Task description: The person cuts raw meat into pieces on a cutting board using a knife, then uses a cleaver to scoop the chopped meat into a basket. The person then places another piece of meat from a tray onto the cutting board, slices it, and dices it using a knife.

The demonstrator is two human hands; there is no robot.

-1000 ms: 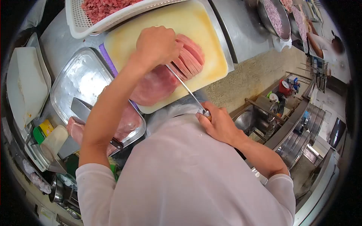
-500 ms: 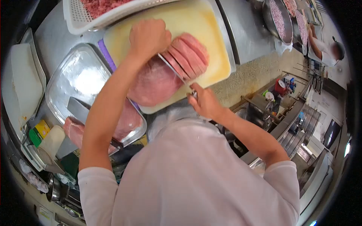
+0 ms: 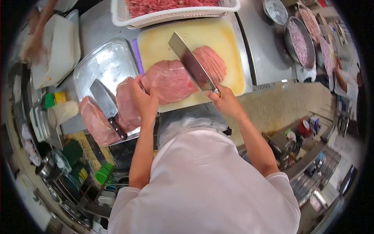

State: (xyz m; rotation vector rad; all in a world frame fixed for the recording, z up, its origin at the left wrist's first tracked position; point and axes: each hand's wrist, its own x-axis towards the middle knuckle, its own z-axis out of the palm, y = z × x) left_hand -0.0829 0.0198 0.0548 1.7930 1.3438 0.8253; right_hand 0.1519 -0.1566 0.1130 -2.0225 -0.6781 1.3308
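Note:
My right hand (image 3: pixel 224 100) is closed round the handle of a cleaver (image 3: pixel 191 62), its broad blade lying over the yellow cutting board (image 3: pixel 156 41). Left of the blade sits a large piece of meat (image 3: pixel 169 82); thin meat slices (image 3: pixel 211 64) lie to its right. My left hand (image 3: pixel 146 97) touches the left end of the large piece, fingers apart, beside another meat piece (image 3: pixel 126 103) on the metal tray (image 3: pixel 103 60). A second cleaver (image 3: pixel 104 97) rests on that tray, next to one more piece of meat (image 3: pixel 97 123).
A white basket (image 3: pixel 175 17) of chopped meat stands behind the board. Metal bowls (image 3: pixel 311 58) with chopped food are at the back right. Another person's arm (image 3: pixel 39 31) reaches over a white container (image 3: pixel 58 50) at the left. A person (image 3: pixel 348 80) stands far right.
My left hand has moved from above the board down to the meat's left end. The cleaver has turned flatter, showing its broad side. A person's arm has appeared at the upper left.

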